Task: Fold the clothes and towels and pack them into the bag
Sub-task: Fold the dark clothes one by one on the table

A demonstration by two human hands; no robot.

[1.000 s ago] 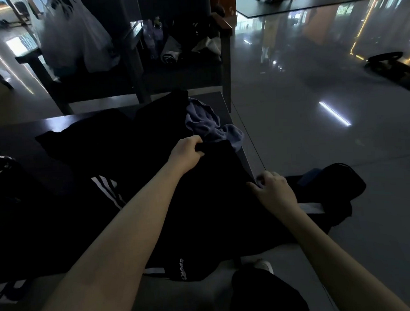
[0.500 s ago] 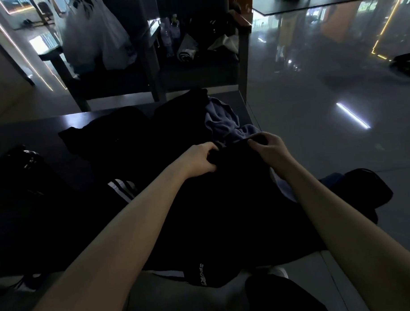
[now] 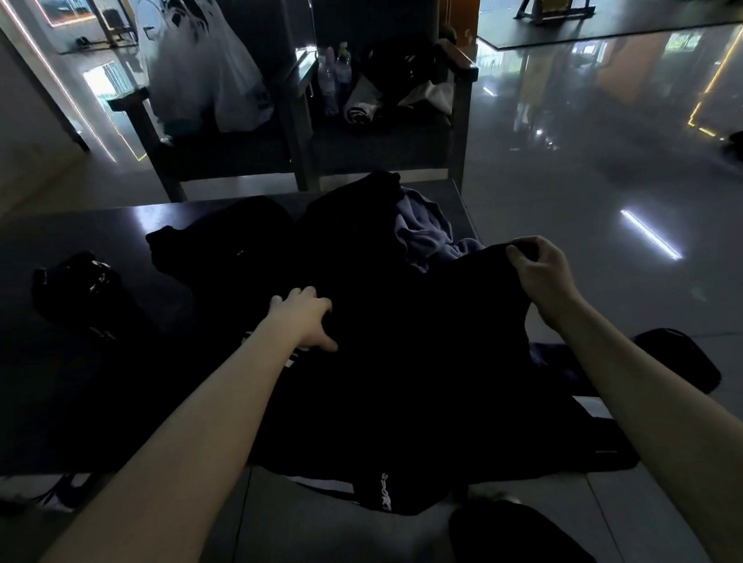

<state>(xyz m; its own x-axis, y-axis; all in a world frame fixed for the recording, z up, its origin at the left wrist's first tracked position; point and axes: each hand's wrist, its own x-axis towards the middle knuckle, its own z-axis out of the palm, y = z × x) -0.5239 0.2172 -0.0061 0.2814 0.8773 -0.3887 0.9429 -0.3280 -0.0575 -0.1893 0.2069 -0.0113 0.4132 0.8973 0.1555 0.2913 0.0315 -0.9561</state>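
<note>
A black garment [image 3: 406, 356] with white stripes and white lettering lies spread over the near edge of a dark table [image 3: 65, 233]. My right hand [image 3: 538, 271] pinches its far right edge and holds it lifted. My left hand [image 3: 308, 321] grips the cloth at its left side, fingers curled into the fabric. Behind it a lavender towel [image 3: 427, 233] lies crumpled between more black clothes [image 3: 250, 239]. A dark bag [image 3: 680, 354] sits on the floor at the right, partly hidden by my right arm.
A small black pouch [image 3: 75, 283] lies on the table's left. Behind the table stand dark chairs [image 3: 381, 137] with a white plastic bag [image 3: 211, 76], bottles [image 3: 333, 76] and clothes. Glossy floor [image 3: 590, 189] stretches to the right.
My hands, close together on the garment's far edge half a second ago, have spread apart: the right carried the edge rightward and up, the left slid left and nearer along the cloth.
</note>
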